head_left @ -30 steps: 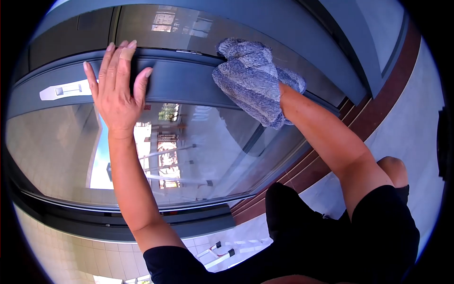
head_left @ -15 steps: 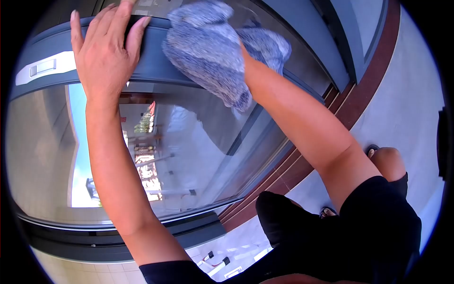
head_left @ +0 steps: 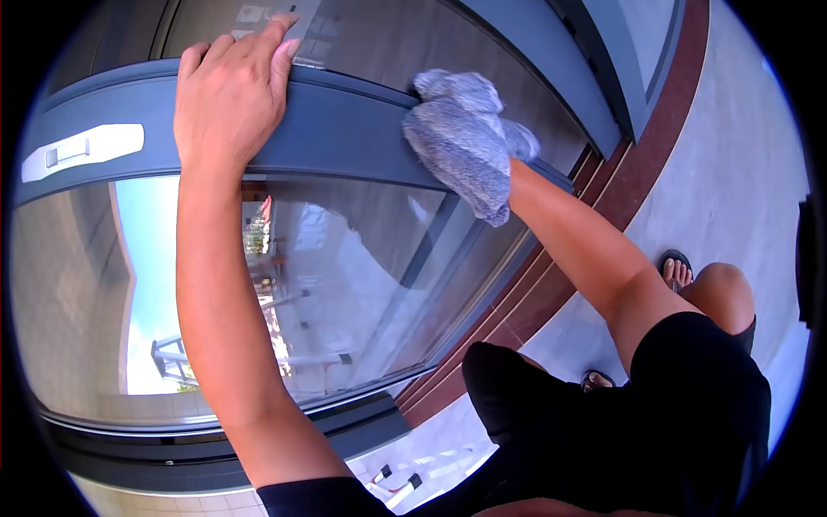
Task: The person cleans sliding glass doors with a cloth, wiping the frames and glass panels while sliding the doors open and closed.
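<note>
My left hand [head_left: 231,99] lies over the grey metal frame [head_left: 345,129] of a glass door, its fingers hooked over the far edge. A white latch plate [head_left: 83,152] is set in the frame to the left of it. My right hand [head_left: 506,168] is wrapped in a grey-blue fluffy cloth [head_left: 461,138], which covers its fingers. The cloth rests on the frame's right part, beside the glass pane [head_left: 345,250]. Reflections of sky and buildings show in the pane.
Dark red sill tracks [head_left: 517,314] run along the door's right side. Pale floor [head_left: 715,198] lies beyond, with my sandalled feet and bent knees. Ladder feet [head_left: 401,491] show at the bottom. Another grey frame [head_left: 551,73] stands at the upper right.
My left hand has gone from fingers spread on the frame to fingers bent over its edge. The cloth moved left and up, then back right and down. The view has shifted.
</note>
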The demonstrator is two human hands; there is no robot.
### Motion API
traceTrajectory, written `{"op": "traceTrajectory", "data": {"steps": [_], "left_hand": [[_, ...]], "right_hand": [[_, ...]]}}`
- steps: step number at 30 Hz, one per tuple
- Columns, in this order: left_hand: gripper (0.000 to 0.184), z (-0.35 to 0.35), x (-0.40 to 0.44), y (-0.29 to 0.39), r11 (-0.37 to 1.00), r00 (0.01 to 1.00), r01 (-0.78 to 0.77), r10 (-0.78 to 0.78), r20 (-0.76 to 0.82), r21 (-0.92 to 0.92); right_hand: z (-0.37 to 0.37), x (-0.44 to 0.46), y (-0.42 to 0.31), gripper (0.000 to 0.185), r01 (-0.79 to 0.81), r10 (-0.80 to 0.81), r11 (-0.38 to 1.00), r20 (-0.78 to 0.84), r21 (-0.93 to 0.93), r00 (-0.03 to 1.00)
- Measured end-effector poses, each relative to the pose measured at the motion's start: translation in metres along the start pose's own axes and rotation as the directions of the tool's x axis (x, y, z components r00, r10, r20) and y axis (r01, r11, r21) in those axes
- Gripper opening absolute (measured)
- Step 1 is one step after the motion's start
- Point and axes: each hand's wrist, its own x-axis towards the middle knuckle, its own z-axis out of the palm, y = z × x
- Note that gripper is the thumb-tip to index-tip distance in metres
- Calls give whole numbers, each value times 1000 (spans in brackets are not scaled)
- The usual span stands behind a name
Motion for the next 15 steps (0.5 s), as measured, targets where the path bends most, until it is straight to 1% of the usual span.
{"op": "traceTrajectory", "data": {"steps": [1, 2, 4, 6, 8, 9, 10, 12, 13, 14, 15], "left_hand": [[23, 0, -3, 1, 1000, 1000, 22, -22, -3, -17], [22, 0, -4, 1, 1000, 1000, 18, -18, -13, -23], [21, 0, -8, 1, 999, 1000, 7, -8, -27, -37], [20, 0, -10, 1, 1000, 999, -2, 1, -32, -29], [19, 0, -13, 2, 1000, 999, -5, 4, -40, -23], [18, 0, -14, 3, 1000, 999, -6, 4, -47, -23], [17, 0, -14, 3, 1000, 998, -6, 5, -56, -24], [21, -6, -17, 5, 1000, 999, 29, -28, 28, -13], [23, -7, -20, 5, 999, 996, 51, -50, 69, -9], [23, -6, -22, 4, 1000, 998, 29, -29, 48, 6], [23, -2, -25, 2, 1000, 1000, 7, -8, 28, 21]], "right_hand": [[-5, 8, -8, 25, 110, -106, 984, 40, -138, 994], [7, 16, -52, 24, 39, -56, 989, -114, -145, 992], [15, 31, -84, 23, -21, 3, 998, -266, -64, 964], [18, 42, -89, 23, 5, 18, 996, -268, 85, 963], [16, 44, -95, 23, 44, -49, 999, -289, -26, 956], [15, 43, -102, 22, 63, -125, 975, -296, -211, 947], [16, 45, -104, 21, 52, -158, 940, -294, -337, 943], [19, 48, -108, 19, 20, -224, 820, -289, -572, 931], [2, 52, -126, 19, -41, -110, 742, -182, -669, 977], [-6, 53, -136, 19, -78, 18, 648, -86, -758, 996], [4, 47, -99, 22, 44, -276, 723, -230, -690, 933]]}}
